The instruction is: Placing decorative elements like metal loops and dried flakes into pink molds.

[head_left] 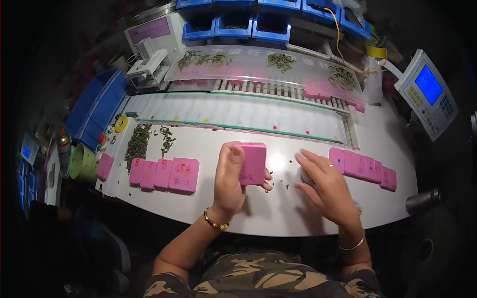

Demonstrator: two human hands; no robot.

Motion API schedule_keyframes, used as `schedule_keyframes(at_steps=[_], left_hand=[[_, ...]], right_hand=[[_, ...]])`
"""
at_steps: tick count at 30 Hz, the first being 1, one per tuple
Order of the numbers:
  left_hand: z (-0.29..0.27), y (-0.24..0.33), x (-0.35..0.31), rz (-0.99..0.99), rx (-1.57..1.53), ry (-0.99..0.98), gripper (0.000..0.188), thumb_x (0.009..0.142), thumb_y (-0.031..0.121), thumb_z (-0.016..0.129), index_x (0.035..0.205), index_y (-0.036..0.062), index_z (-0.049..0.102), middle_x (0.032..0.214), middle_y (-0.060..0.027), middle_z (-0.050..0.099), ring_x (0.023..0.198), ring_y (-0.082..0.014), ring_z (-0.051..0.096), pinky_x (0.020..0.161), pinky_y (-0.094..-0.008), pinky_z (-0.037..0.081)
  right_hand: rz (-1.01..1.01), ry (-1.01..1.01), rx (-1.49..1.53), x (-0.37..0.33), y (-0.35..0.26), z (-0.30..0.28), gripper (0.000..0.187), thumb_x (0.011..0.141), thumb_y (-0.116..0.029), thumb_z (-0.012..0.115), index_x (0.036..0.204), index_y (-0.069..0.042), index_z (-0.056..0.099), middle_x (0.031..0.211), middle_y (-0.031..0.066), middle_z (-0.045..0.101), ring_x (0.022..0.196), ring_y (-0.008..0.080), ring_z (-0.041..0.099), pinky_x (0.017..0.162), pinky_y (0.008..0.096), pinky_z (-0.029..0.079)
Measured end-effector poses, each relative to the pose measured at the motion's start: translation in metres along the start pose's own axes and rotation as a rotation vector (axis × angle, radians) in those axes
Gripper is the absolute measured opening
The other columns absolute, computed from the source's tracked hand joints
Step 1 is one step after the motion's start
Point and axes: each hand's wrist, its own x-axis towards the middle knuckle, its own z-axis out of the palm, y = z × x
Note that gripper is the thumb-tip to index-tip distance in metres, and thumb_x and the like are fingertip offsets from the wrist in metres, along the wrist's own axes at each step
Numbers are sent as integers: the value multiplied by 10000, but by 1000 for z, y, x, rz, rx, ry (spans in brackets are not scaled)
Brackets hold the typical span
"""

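Note:
Upright in my left hand (228,174) is a pink rubber mould (254,161), a flat slab with rounded corners, gripped between thumb and fingers. My right hand (325,186) is to its right, fingers apart and curved, above the table. A greyish round thing (306,176) shows partly under its palm; the hand covers the rest. Small dark crumbs (280,185) lie on the white table between the hands. On the left stands a row of pink moulds with handwriting (184,175). Another row of pink moulds (355,164) sits beyond my right hand.
Small green pieces (138,144) are heaped at the left. Behind runs a long glass-topped strip (238,111), with a clear sheet (243,59) bearing green piles. Blue bins (233,26) line the back. A keypad display (428,92) stands right; a green cup (83,163) stands left.

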Motion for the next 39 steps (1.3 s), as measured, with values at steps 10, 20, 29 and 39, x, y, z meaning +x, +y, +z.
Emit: schedule_keyframes(at_steps=[10, 20, 29, 39], left_hand=[[-3, 1, -13, 298, 440, -201, 318, 1004, 287, 562, 1143, 2, 539, 1086, -89, 562, 960, -153, 594, 854, -288, 499], [13, -5, 4, 617, 976, -160, 453, 700, 144, 787, 1035, 52, 497, 1089, -172, 491, 1045, -337, 497, 883, -394, 437], [-108, 13, 149, 326, 1396, 221, 406, 702, 223, 763, 1011, 25, 588, 1085, -173, 546, 1043, -333, 528, 936, -394, 453], [-123, 47, 148, 395, 1631, 263, 478, 796, 312, 762, 1136, 13, 609, 1168, -185, 546, 1123, -357, 517, 975, -423, 435]], right_hand=[[121, 286, 931, 21, -25, 24, 194, 792, -130, 769, 949, -52, 685, 836, 33, 635, 742, 134, 538, 622, 266, 390], [348, 361, 1173, 24, -25, 34, 245, 819, -75, 761, 1027, -12, 650, 914, 50, 663, 767, 112, 628, 679, 230, 456], [415, 17, 1174, -15, -20, 44, 445, 848, -90, 715, 1270, -33, 585, 1072, 74, 688, 969, 130, 647, 747, 255, 490], [383, 32, 1087, -16, -29, 38, 394, 830, -55, 719, 1213, -44, 625, 1080, 75, 671, 934, 133, 639, 724, 248, 482]])
